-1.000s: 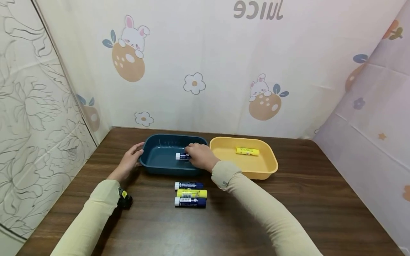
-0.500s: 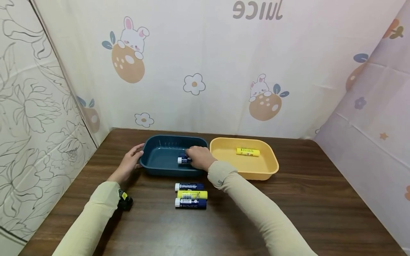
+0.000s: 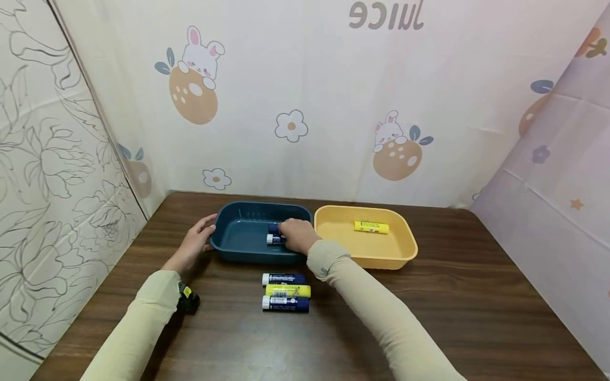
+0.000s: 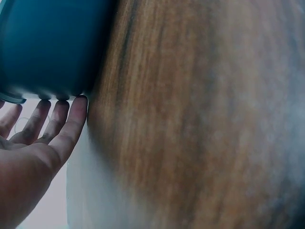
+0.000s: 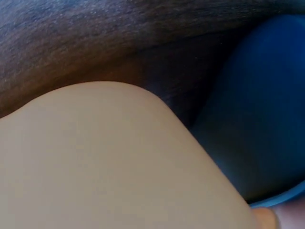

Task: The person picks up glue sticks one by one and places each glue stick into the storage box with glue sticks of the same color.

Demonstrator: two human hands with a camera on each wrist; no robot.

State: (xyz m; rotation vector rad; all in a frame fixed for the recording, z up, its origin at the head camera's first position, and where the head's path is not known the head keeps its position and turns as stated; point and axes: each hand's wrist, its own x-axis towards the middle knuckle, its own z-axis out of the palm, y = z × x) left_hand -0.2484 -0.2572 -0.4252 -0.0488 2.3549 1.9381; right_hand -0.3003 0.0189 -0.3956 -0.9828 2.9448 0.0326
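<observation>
A blue tray (image 3: 257, 257) holds two navy glue sticks (image 3: 275, 239); the right hand (image 3: 299, 236), bent over them, hides their right ends, its grip unclear. The left hand (image 3: 193, 243) touches the tray's left side, fingers extended. The yellow tray (image 3: 364, 253) alongside holds a yellow glue stick (image 3: 371, 227). Three more sticks (image 3: 288, 291) lie in front on the wooden table (image 3: 229, 338).

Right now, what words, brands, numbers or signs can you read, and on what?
"Juice", mirrored, on the wall covering.
Near dark blue stick: print too small to read.
Far dark blue stick: too small.
Yellow stick between them: too small.
Yellow stick in the yellow tray: too small.
Dark blue sticks in the blue tray: mostly hidden, unreadable.
</observation>
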